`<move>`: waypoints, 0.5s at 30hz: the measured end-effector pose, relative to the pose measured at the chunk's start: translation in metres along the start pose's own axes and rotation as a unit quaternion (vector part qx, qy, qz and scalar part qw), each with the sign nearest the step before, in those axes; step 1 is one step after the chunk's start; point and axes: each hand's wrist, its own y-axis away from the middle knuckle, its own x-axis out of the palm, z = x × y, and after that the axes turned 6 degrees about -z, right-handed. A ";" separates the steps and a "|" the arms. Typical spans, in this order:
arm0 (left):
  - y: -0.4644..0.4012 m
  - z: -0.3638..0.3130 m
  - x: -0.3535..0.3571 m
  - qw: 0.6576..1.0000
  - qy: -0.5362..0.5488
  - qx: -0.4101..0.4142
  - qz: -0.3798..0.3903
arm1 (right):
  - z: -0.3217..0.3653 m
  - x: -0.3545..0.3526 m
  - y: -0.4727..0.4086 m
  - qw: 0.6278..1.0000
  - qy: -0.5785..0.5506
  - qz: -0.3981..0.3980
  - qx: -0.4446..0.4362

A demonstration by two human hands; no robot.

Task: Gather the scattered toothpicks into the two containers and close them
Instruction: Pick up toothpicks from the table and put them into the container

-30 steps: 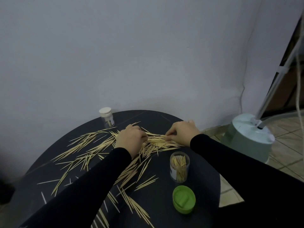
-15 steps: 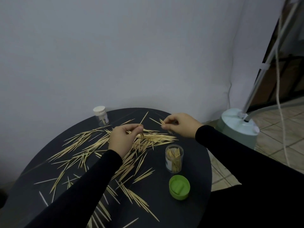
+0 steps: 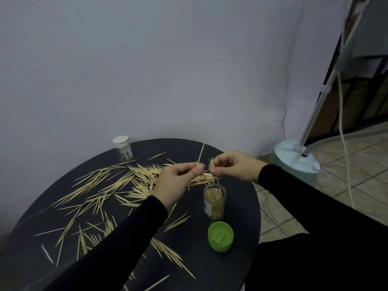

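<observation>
Fingers [image 3: 198, 168] of the left hand [image 3: 174, 185] are curled, pinching a thin bundle of wooden toothpicks [image 3: 202, 162] that sticks up and down from the grip, while the right hand [image 3: 233, 164] pinches a few more between thumb and fingertips, close beside the left, both above the open clear jar [image 3: 214, 201]. That round plastic jar stands on the dark round worktop [image 3: 241, 206], partly filled with sticks. Its green lid [image 3: 220, 236] lies just in front. Many pale, pointed toothpicks [image 3: 117, 185] lie scattered across the worktop. A second small jar with a white cap [image 3: 123, 148] stands at the far edge.
</observation>
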 end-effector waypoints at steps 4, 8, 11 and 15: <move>0.009 0.004 0.006 0.999 -0.032 0.021 0.035 | 0.000 -0.003 0.005 1.000 0.004 0.021 0.019; 0.013 0.007 0.005 0.996 -0.057 0.029 0.064 | -0.001 -0.005 0.008 0.997 0.034 0.039 0.049; 0.014 0.008 0.003 0.993 -0.089 0.023 0.075 | -0.003 -0.005 0.009 0.996 0.053 0.055 0.053; 0.009 0.005 -0.001 0.987 -0.143 0.039 0.056 | -0.001 -0.010 0.010 0.994 0.083 0.064 0.044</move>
